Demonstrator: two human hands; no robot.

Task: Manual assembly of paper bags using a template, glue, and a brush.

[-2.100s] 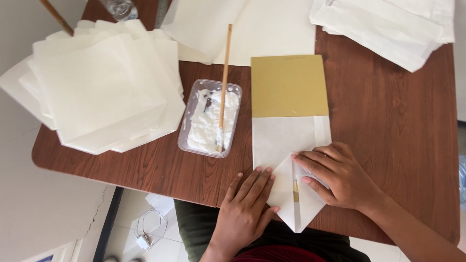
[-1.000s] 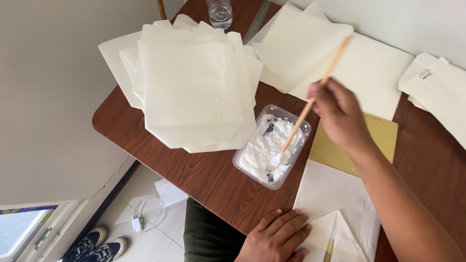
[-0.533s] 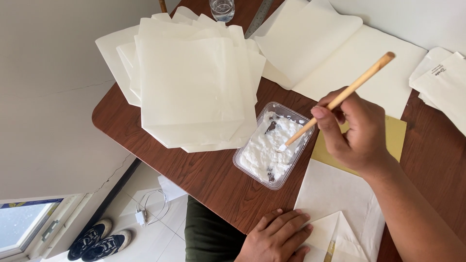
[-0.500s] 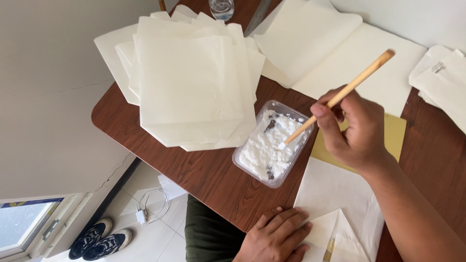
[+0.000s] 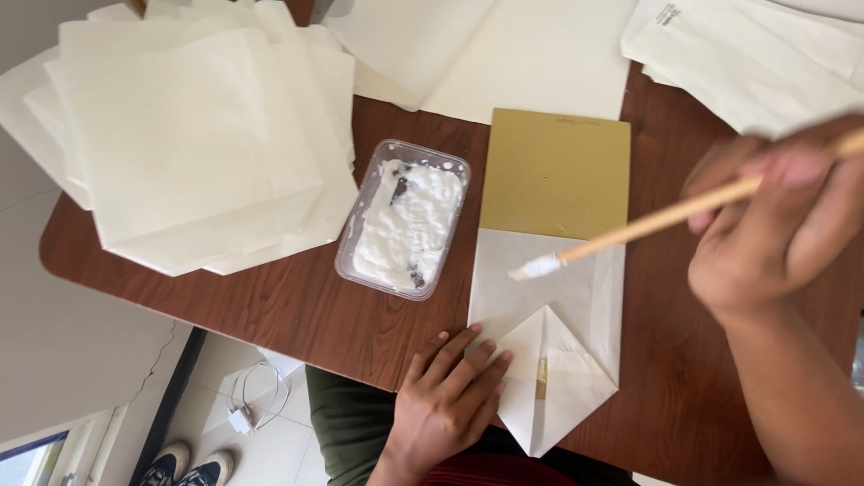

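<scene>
**A:** Right hand up high at the right edge, fingers curled tight around a wooden stick. Blurred, though, and the far end of the stick runs out of the picture.

**B:** The near end is clear enough: a white blob of paste on the tip, hanging over the white paper bag. Whether it touches the paper, nobody can tell from up here.

**A:** And the left hand?

**B:** Flat and open, fingers spread, grasping nothing. The fingertips press on the left edge of the bag's folded bottom, which comes to a point and hangs over the near table edge. The wrist is cut off at the bottom of the picture.

**A:** The bag lies on the brown wooden table, with a mustard-yellow card covering its far half.

**B:** Just left of it, a clear plastic tub of white paste, a few dark flecks in it; what they are is hard to make out.

**A:** Further left, a fanned stack of cream sheets, cropped by the top and left edges. More sheets run off the top, and folded white bags off the top right corner.

**B:** Below the table: floor, a white cable, and shoes half cut off.
</scene>
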